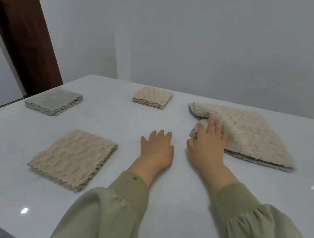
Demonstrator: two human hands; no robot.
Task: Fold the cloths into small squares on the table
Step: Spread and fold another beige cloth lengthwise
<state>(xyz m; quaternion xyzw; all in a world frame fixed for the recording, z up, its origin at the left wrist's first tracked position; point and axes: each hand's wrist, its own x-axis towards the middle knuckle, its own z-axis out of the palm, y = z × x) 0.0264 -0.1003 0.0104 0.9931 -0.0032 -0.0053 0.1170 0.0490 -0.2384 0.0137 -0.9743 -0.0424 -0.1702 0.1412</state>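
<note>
A stack of large unfolded beige cloths (pixel 252 138) lies at the right of the white table (pixel 122 203). My right hand (pixel 206 144) grips the top cloth's near-left corner, which is lifted and curled over the fingers. My left hand (pixel 157 146) rests flat on the bare table just left of it, fingers straight, holding nothing. Three folded piles lie apart: a beige one (pixel 74 158) at the near left, a grey-green one (pixel 54 102) at the far left, and a small beige square pile (pixel 152 98) at the far middle.
A white wall stands right behind the table's far edge. A dark brown door frame (pixel 22 29) rises at the left, beyond the table's left edge. Both forearms wear green sleeves (pixel 257 230).
</note>
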